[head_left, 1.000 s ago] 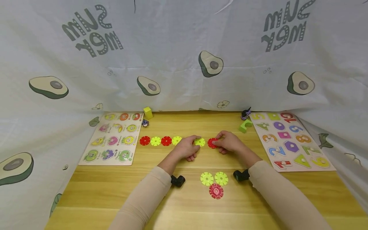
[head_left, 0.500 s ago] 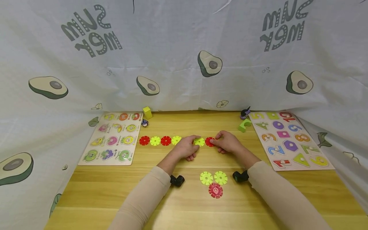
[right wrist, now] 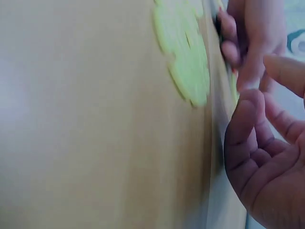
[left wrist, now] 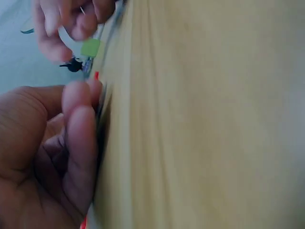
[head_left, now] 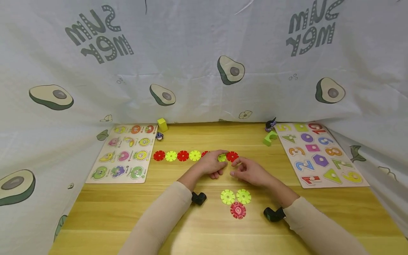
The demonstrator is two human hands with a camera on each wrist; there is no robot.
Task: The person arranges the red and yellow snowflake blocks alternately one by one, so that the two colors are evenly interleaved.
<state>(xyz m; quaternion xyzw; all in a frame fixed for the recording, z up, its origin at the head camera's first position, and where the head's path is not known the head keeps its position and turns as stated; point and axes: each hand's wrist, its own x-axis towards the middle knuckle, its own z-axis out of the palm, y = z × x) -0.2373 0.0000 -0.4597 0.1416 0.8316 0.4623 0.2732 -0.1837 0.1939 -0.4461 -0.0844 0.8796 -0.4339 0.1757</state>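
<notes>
A row of notched plastic discs, alternating red and yellow, lies across the table. My left hand (head_left: 208, 164) spans a yellow disc (head_left: 221, 158) near the row's right end, index finger at its far edge and thumb at its near edge. This hand partly covers a red disc (head_left: 205, 153). At the end sits another red disc (head_left: 232, 156), beside the yellow one. Just in front of it is my right hand (head_left: 251, 172), fingers loosely bent, thumb and index apart, nothing between them. Closer to me lie two yellow discs (head_left: 227, 197) and a darker red disc (head_left: 238, 210).
A fruit puzzle board (head_left: 121, 154) lies at left, a number and shape board (head_left: 320, 156) at right. Near them stand a yellow block (head_left: 162, 124), a green arch block (head_left: 270, 138) and small dark figures (head_left: 270, 124). A printed curtain (head_left: 197, 71) hangs behind the table.
My right hand slid the red disc left against the yellow one, then let go and drew back toward me. My left hand has stayed at the yellow disc.
</notes>
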